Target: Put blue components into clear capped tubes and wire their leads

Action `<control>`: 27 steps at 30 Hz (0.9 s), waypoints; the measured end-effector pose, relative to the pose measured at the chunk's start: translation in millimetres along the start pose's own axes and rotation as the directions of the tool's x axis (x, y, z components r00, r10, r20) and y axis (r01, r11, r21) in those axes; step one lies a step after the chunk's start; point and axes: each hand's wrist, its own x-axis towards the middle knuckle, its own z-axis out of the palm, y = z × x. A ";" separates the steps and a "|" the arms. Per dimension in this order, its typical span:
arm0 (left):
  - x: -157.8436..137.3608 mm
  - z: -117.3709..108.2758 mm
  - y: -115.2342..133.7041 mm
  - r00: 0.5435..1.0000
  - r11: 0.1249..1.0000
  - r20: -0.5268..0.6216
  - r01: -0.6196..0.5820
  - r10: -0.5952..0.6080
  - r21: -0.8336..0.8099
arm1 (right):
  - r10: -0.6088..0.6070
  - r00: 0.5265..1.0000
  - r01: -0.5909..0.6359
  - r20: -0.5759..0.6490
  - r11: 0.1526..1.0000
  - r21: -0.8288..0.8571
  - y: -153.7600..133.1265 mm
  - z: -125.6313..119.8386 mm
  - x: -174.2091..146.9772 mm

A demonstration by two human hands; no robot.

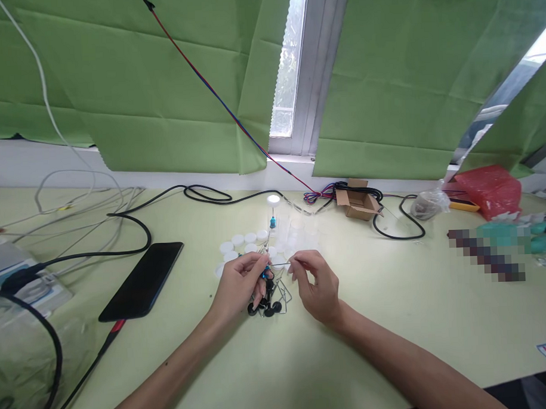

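My left hand (242, 280) is closed around a small blue piece (265, 270) with a thin metal rod (279, 264) sticking out to the right. The fingertips of my right hand (315, 280) pinch the far end of this rod. Just below my hands lies a loose pile of black round knobs (268, 312) and bent metal wires (282, 293). Beyond my hands, several white round caps (250, 237) are spread on the table. A similar blue piece with a thin metal stem (272, 221) stands upright behind them, under a white round top (273, 199). My left hand partly hides the pile.
Clear plastic containers (297, 227) stand behind my right hand. A black phone (141, 280) lies at left on the pale green table (393, 319). An opened cardboard box (360, 204), black cables (210, 198) and a red bag (490, 191) sit along the wall.
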 end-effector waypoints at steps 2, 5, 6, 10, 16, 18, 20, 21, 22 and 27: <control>0.9 0.2 -1.5 1.000 1.000 0.009 -0.001 0.001 0.003 | -0.024 1.000 0.024 0.013 1.000 -0.017 0.5 -0.2 -0.3; 1.6 0.3 -3.0 1.000 1.000 0.012 0.004 -0.004 0.012 | -0.045 0.999 0.045 0.027 0.998 -0.035 0.4 -0.9 0.3; 1.7 0.2 -3.5 1.000 1.000 0.013 0.004 -0.004 0.018 | -0.050 0.998 0.051 0.030 0.998 -0.041 0.3 -1.2 0.6; 1.2 -0.6 -4.6 1.000 0.999 0.023 -0.002 0.001 0.042 | -0.067 0.997 0.070 0.047 0.996 -0.063 -0.1 -1.4 1.3; 1.4 -0.3 -3.1 1.000 0.999 0.029 -0.006 0.005 0.037 | -0.067 0.996 0.071 0.058 0.995 -0.072 0.2 -1.2 1.2; 1.7 -0.1 -2.7 1.000 0.999 0.027 -0.002 0.001 0.038 | -0.067 0.996 0.072 0.062 0.995 -0.076 0.6 -1.2 1.0; 1.9 -0.3 -3.0 1.000 0.999 0.027 -0.004 0.002 0.043 | -0.072 0.995 0.078 0.064 0.993 -0.084 1.1 -1.2 0.9; 1.9 -0.5 -3.4 1.000 0.999 0.027 -0.005 0.004 0.044 | -0.075 0.995 0.080 0.066 0.993 -0.086 1.3 -1.2 1.0; 1.9 -0.8 -4.0 1.000 0.999 0.028 -0.008 0.007 0.044 | -0.078 0.994 0.084 0.070 0.993 -0.085 1.4 -1.2 1.0; 0.9 -1.6 -6.0 0.999 0.998 0.031 -0.024 0.022 0.058 | -0.104 0.991 0.111 0.087 0.990 -0.085 1.6 -2.1 1.4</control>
